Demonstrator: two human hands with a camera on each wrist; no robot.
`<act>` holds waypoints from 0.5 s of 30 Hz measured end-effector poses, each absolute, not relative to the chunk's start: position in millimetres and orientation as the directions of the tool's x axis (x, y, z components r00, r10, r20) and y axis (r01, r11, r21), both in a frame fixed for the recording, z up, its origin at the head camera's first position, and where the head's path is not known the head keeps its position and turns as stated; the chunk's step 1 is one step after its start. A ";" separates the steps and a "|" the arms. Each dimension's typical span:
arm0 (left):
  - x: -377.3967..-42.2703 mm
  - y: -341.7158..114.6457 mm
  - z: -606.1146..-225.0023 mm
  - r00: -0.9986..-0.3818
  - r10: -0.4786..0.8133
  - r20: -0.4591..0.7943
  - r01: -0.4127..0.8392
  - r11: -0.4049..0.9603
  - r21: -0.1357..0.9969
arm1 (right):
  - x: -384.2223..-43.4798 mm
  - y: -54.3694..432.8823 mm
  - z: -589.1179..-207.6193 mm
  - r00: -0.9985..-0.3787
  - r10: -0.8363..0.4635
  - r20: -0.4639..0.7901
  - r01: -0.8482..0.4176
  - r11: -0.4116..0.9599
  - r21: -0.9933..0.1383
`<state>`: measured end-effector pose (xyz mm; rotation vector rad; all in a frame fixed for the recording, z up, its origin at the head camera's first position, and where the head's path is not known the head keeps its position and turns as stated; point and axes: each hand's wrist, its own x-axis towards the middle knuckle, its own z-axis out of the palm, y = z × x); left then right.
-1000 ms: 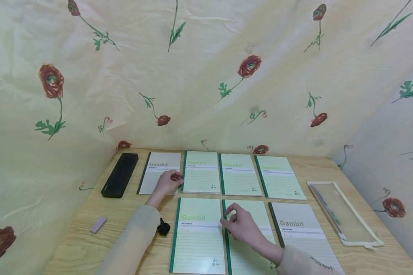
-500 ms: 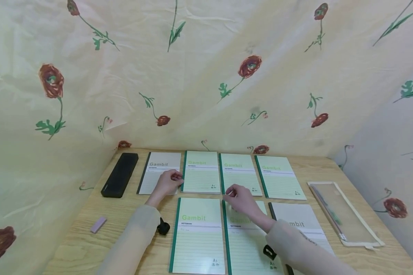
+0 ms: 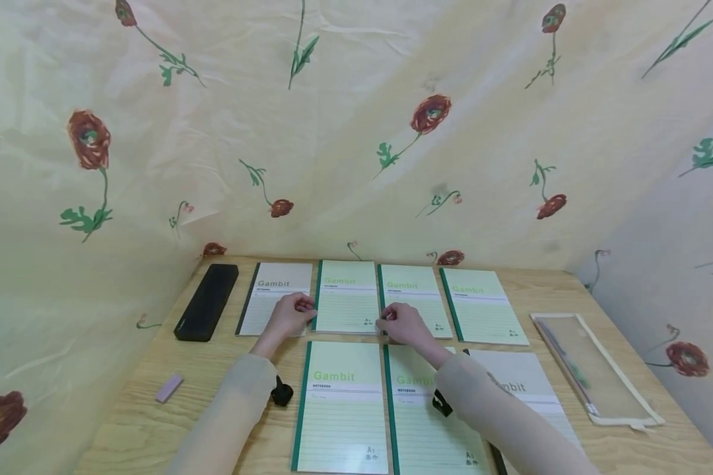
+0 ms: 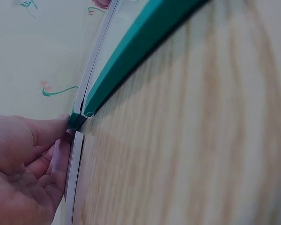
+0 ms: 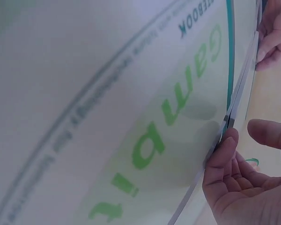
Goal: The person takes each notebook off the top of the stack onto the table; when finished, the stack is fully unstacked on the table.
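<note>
My left hand [image 3: 291,315] lies over the right part of the grey-covered notebook [image 3: 273,300] in the back row. Its thumb and fingertips meet at the green spine of the notebook beside it [image 3: 347,297]; in the left wrist view the left hand [image 4: 33,164] pinches close at that spine's corner [image 4: 75,119]. At the same notebook's lower right edge is my right hand [image 3: 405,323], above the left part of a third notebook [image 3: 416,297]. In the right wrist view the right hand [image 5: 246,178] has its thumb apart from its bent fingers, which touch a notebook edge.
Another green-spined notebook [image 3: 484,303] ends the back row. In front lie two more [image 3: 344,422] and a grey one [image 3: 535,396], partly under my right sleeve. A black case [image 3: 208,300] and purple eraser [image 3: 169,388] are left; a mesh pouch [image 3: 606,369] is right.
My right hand has moved up and away from the front-row middle notebook to the gap between the second and third back-row notebooks. My left hand has stayed in place.
</note>
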<state>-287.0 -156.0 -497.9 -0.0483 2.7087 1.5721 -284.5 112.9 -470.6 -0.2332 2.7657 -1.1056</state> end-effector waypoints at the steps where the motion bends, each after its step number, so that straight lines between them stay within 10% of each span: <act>1: -286.9 -155.7 -497.5 -0.999 -0.021 -0.024 -0.031 0.496 0.868 | -286.2 112.5 -471.2 -0.976 -0.202 -0.085 -0.090 0.721 -0.687; 15: -290.4 -148.6 -483.3 -0.999 -0.013 -0.045 -0.045 0.561 0.827 | -301.5 112.6 -476.3 -0.967 -0.231 -0.108 -0.082 0.684 -0.725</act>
